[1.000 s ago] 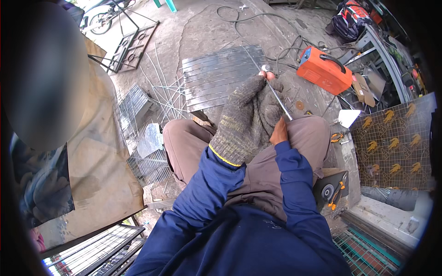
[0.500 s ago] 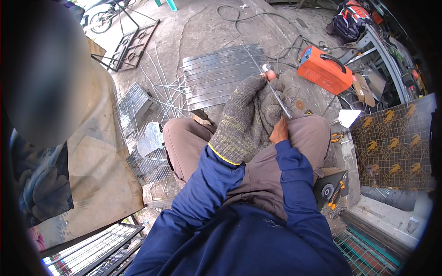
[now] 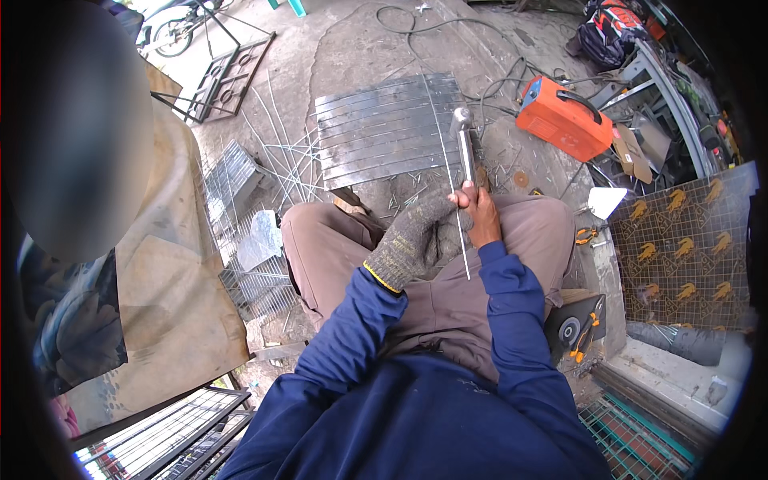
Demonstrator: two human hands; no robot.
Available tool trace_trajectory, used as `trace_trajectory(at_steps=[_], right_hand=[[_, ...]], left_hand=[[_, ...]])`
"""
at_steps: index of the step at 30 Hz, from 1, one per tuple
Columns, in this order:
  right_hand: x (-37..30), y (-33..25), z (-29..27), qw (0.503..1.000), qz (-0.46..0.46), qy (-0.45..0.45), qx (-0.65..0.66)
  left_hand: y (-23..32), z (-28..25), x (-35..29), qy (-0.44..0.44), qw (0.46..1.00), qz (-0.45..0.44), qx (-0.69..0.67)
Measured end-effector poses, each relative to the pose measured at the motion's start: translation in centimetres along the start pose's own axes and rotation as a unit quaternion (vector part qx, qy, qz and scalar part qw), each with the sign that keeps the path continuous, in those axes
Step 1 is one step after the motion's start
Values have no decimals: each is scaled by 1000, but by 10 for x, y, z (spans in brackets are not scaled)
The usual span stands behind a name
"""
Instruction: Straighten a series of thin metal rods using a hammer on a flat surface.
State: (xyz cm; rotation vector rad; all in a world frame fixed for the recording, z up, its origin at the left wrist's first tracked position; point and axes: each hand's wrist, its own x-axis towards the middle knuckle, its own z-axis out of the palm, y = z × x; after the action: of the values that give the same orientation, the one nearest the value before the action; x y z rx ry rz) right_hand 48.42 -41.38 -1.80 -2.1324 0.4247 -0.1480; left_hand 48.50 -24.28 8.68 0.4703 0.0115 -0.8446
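My left hand [image 3: 424,236] wears a grey knitted glove with a yellow cuff edge. Bare fingertips poke out of it and pinch a thin metal rod [image 3: 442,136], which runs from above the slatted metal stool down over my lap. My bare right hand [image 3: 485,218] is closed round the handle of a hammer [image 3: 466,152], its head pointing away from me. Both hands are side by side above my lap, close together. Ahead stands the low stool [image 3: 384,132], topped with dark flat metal strips; the rod's far part passes over its right side.
An orange portable machine [image 3: 564,120] with a black handle stands at right, cables [image 3: 480,100] behind it. Loose rods [image 3: 292,164] and metal pieces lie left of the stool. Orange-handled pliers [image 3: 586,340] and a disc rest by my right thigh. A person sits at left.
My left hand has drawn back toward my lap, bringing the rod nearer to me. The hammer now points more straight ahead, and its handle shows beyond my right hand.
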Motion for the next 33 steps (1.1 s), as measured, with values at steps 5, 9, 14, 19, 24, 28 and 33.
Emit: trace_trajectory(at_steps=[5,9,14,19,24,28,33], right_hand=[[3,0,3,999,46,-15,9],[8,7,4,994,101,-39,32],[4,-8,1,995,92,-23,28],[-1,-23,-2,998,34,-19,51],[14,-34,4,999,-35,1,-37],[27,-57,15,998,-32,-9,-51],[52,-40,18,993,-34,-4,-109]], left_hand=[[-21,-56,-3,74,989,-65,111],[-37,-87,3,88,979,-67,174],[-46,-95,5,132,944,-73,294],[-41,-88,0,127,942,-113,289],[-38,-84,2,132,931,-115,320],[-51,-110,0,105,950,-68,285],[-51,-102,-1,86,960,-106,244]])
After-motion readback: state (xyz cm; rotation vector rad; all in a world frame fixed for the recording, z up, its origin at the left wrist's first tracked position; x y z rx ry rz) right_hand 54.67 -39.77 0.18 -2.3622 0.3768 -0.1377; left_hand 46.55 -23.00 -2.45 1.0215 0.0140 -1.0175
